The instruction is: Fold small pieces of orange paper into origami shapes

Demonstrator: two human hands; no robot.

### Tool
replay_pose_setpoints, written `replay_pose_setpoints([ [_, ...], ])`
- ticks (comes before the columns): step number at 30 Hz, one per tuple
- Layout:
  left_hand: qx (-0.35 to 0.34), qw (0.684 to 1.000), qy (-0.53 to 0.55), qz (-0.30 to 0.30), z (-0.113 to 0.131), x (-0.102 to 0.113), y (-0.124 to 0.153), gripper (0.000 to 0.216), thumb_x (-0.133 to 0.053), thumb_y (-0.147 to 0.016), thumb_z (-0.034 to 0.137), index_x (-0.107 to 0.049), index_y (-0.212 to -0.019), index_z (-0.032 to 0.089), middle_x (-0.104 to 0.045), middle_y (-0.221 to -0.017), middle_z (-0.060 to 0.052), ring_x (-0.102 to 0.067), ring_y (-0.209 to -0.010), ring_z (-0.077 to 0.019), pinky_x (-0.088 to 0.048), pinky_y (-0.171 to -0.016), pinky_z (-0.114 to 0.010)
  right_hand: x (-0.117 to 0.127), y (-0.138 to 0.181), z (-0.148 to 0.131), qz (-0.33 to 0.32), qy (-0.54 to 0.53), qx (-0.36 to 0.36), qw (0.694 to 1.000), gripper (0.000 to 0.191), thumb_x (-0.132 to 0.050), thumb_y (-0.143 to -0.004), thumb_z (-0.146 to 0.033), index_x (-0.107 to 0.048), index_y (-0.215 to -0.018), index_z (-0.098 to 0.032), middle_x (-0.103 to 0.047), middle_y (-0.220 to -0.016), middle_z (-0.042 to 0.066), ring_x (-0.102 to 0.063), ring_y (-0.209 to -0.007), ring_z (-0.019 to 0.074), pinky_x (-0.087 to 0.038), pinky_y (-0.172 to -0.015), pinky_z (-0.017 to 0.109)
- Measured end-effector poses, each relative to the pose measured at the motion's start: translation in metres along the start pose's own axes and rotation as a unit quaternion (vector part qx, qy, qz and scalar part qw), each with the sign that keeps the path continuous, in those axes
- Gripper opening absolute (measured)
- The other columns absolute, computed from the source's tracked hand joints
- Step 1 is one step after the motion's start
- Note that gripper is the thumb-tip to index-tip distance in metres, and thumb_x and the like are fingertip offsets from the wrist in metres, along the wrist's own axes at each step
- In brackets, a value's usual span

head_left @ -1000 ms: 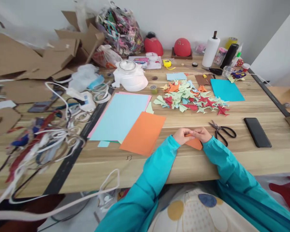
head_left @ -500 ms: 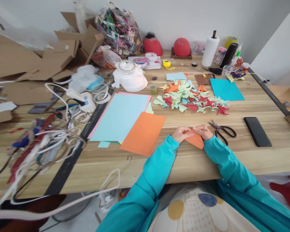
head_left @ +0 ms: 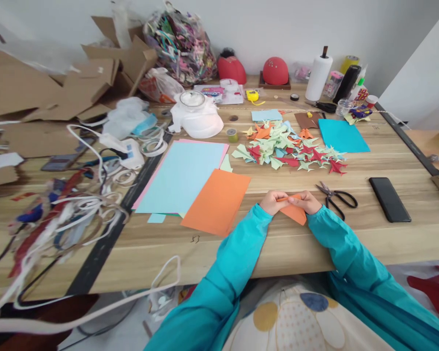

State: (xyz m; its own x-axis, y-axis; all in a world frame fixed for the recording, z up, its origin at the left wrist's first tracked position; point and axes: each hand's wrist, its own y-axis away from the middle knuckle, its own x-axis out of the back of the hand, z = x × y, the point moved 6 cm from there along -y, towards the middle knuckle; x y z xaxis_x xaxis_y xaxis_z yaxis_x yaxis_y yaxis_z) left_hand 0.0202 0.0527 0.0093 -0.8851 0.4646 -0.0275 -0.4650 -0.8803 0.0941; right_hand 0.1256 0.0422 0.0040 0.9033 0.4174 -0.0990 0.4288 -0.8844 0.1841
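A small folded piece of orange paper [head_left: 294, 214] is held between both hands above the front of the table. My left hand [head_left: 272, 202] pinches its upper left side, fingers closed. On the upper right, my right hand [head_left: 307, 201] grips the same paper with thumb and fingers together; the fingers partly hide the folds. Black-handled scissors [head_left: 339, 196] lie just right of my right hand. To the left rests a larger orange sheet [head_left: 216, 202], overlapping a light blue sheet [head_left: 186, 170]. Beyond the hands is a heap of folded paper cranes [head_left: 278, 144] in green, red and orange.
A black phone [head_left: 389, 199] lies at the right. Behind it is a turquoise sheet [head_left: 344, 135]. White cords [head_left: 84, 209] and cardboard [head_left: 51, 92] crowd the left side. A yellow tape measure [head_left: 252, 95] and red domed pincushion [head_left: 275, 71] sit at the back.
My right hand has shifted slightly left and down along the orange paper, and its fingers cover more of the top edge. The left hand has barely moved.
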Motion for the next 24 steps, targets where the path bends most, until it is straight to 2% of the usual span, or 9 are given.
replay_pose_setpoints([
  [5,0.016,0.998,0.013,0.052,0.000,0.006,0.000,0.033,-0.074,-0.048,0.038,-0.056,-0.050,0.010,-0.043,-0.045,0.005,-0.035,-0.048,-0.0053,-0.027,-0.048,-0.020,0.001,-0.001,-0.001,0.014,-0.016,-0.003,1.000,0.038,-0.067,-0.062,-0.048,-0.063,-0.057,-0.011,-0.057,-0.048,0.000,-0.044,-0.042,0.0070,-0.032,-0.039,0.021],
  [10,0.020,0.997,0.019,0.068,0.003,0.009,0.001,0.030,-0.072,-0.053,0.039,-0.063,-0.056,0.010,-0.051,-0.047,0.003,-0.042,-0.049,-0.0071,-0.032,-0.050,-0.021,0.004,0.000,-0.002,0.042,-0.038,-0.008,0.998,0.037,-0.068,-0.061,-0.048,-0.062,-0.054,-0.012,-0.058,-0.047,0.000,-0.044,-0.041,0.0075,-0.032,-0.040,0.022],
  [13,0.034,0.995,0.050,0.085,0.002,0.013,0.000,0.030,-0.073,-0.050,0.039,-0.062,-0.052,0.011,-0.054,-0.045,0.002,-0.047,-0.046,-0.0091,-0.036,-0.048,-0.022,0.009,-0.001,0.000,0.063,-0.052,-0.019,0.996,0.036,-0.070,-0.058,-0.047,-0.065,-0.057,-0.012,-0.061,-0.050,0.002,-0.048,-0.044,0.0093,-0.034,-0.042,0.022],
  [17,0.058,0.987,0.115,0.093,-0.003,0.016,-0.002,0.032,-0.073,-0.048,0.041,-0.060,-0.051,0.013,-0.058,-0.045,0.000,-0.053,-0.043,-0.0133,-0.042,-0.046,-0.026,0.014,-0.003,0.001,0.083,-0.065,-0.022,0.994,0.035,-0.071,-0.058,-0.046,-0.068,-0.064,-0.011,-0.065,-0.055,0.005,-0.054,-0.048,0.0116,-0.038,-0.045,0.023],
  [24,0.057,0.983,0.154,0.083,-0.005,0.016,-0.003,0.030,-0.073,-0.049,0.040,-0.061,-0.051,0.013,-0.057,-0.045,0.000,-0.052,-0.041,-0.0131,-0.042,-0.044,-0.027,0.012,-0.003,0.001,0.072,-0.095,-0.026,0.993,0.035,-0.071,-0.057,-0.046,-0.069,-0.064,-0.011,-0.066,-0.057,0.006,-0.058,-0.050,0.0131,-0.042,-0.047,0.024],
])
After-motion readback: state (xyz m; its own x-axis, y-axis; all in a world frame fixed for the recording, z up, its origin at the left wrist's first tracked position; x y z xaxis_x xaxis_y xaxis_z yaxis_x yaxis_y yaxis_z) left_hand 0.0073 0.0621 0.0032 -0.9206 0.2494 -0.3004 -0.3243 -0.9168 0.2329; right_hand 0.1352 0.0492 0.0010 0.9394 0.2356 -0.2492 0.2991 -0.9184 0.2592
